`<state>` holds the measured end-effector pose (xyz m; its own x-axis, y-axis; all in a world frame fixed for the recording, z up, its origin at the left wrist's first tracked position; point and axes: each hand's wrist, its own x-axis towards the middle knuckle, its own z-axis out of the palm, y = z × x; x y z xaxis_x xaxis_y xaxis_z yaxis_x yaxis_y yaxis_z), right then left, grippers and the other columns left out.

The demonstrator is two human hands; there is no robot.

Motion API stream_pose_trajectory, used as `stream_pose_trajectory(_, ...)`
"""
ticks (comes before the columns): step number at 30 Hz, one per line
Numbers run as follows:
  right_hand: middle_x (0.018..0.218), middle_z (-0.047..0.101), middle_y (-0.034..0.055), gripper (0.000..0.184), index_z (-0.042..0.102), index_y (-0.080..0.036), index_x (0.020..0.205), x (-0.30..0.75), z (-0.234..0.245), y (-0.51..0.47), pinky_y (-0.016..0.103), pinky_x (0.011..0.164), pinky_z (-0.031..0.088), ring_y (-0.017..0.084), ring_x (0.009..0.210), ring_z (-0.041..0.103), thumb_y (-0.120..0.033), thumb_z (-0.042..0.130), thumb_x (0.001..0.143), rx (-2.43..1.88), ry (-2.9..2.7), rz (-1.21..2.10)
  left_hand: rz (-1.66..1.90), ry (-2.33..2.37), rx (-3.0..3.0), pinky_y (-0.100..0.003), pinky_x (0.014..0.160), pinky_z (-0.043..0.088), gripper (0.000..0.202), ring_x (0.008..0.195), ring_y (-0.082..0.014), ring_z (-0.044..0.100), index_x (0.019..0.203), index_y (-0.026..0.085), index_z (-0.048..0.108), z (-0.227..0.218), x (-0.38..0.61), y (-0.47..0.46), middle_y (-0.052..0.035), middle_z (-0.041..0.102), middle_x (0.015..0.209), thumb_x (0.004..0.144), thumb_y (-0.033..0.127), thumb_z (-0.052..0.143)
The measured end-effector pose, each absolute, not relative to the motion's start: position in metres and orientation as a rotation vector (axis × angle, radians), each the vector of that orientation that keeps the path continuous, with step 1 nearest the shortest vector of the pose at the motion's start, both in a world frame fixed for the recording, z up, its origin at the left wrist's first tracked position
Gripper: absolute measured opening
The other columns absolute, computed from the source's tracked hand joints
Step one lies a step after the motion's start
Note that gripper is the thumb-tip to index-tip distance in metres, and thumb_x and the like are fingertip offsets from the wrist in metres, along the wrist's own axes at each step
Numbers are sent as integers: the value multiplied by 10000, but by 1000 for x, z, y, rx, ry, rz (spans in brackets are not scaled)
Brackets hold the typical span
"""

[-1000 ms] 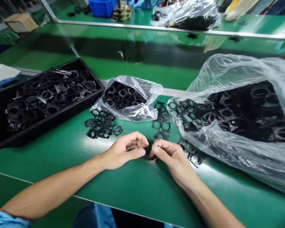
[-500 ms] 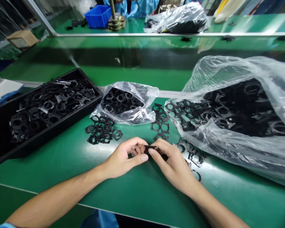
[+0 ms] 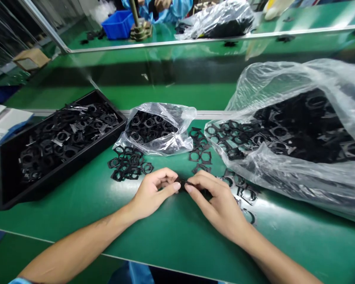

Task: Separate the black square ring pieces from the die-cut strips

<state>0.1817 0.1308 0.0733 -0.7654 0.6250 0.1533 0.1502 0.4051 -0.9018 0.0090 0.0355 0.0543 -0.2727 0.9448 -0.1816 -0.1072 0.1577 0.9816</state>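
Over the middle of the green table, my left hand (image 3: 156, 193) pinches a small black plastic part (image 3: 182, 182) between thumb and fingers. My right hand (image 3: 217, 201) grips the same part, or one touching it, from the other side; the fingers hide most of it. Behind my left hand lies a loose pile of black ring-shaped parts (image 3: 130, 163). More flat black frames (image 3: 200, 156) with round holes lie beyond my fingers, and others (image 3: 248, 195) are scattered beside my right hand.
A black tray (image 3: 73, 156) full of black parts stands at the left. Behind the hands sits a small clear bag (image 3: 183, 118) of rings; a large clear bag (image 3: 301, 185) of frames spreads at the right. Across a metal rail (image 3: 154, 44) are a blue bin (image 3: 118, 25) and another person's hands (image 3: 162, 4).
My hands stay together at nearly the same spot. The black part between them has been turned and shows a different side. The camera view has tilted slightly.
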Motion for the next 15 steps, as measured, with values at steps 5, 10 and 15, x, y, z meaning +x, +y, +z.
stream_pose_trajectory(5, 846, 675, 42, 104, 706, -188, 896, 181, 73, 129, 267, 709, 489, 174, 773, 635, -161, 628, 958, -645, -2132, 1421, 1325, 1408, 847, -237, 674, 528, 301, 681, -145, 693, 848, 144, 703, 54, 8, 35, -32, 746, 742, 832, 431, 790)
stream_pose_trajectory(10, 798, 654, 32, 197, 702, -183, 822, 180, 74, 130, 257, 713, 464, 162, 760, 609, -148, 592, 982, -654, -2121, 1435, 1274, 1349, 867, -215, 689, 526, 293, 675, -124, 671, 883, 145, 749, 56, 5, 35, -22, 746, 713, 866, 437, 763)
stream_pose_trajectory(15, 785, 656, 30, 230, 724, -183, 821, 180, 77, 133, 258, 722, 460, 162, 771, 600, -214, 587, 1003, -637, -2070, 1603, 1255, 1249, 814, -222, 687, 552, 325, 667, -136, 703, 859, 136, 770, 55, 3, 37, -40, 767, 715, 847, 461, 780)
